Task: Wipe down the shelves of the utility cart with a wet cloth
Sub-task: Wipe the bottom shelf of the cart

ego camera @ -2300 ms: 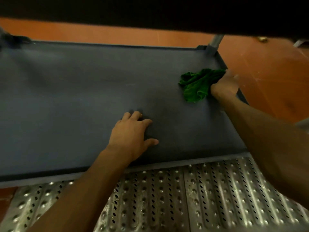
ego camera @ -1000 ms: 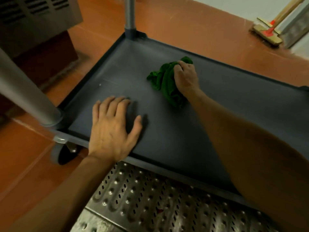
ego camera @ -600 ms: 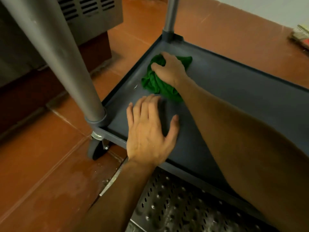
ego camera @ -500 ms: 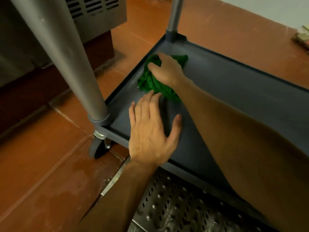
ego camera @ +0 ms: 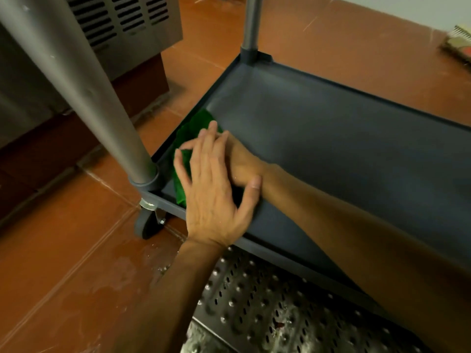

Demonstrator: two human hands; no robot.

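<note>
Where the cart's lower shelf (ego camera: 331, 138) meets the near corner post (ego camera: 84, 93), the green cloth (ego camera: 187, 137) lies bunched against the shelf's end wall. The right hand (ego camera: 242, 161) rests on the cloth; its fingers are hidden, so its grip cannot be determined. The left hand (ego camera: 214, 200) overlaps it, fingers (ego camera: 207, 154) spread wide, holding nothing.

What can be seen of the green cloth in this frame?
The green cloth is a bunched, wrinkled rag, soft fabric by its look, lying at the left end of the dark grey shelf, by its raised rim near the corner post. The right hand rests on it; the left hand hides its middle, so only two patches show.
</note>
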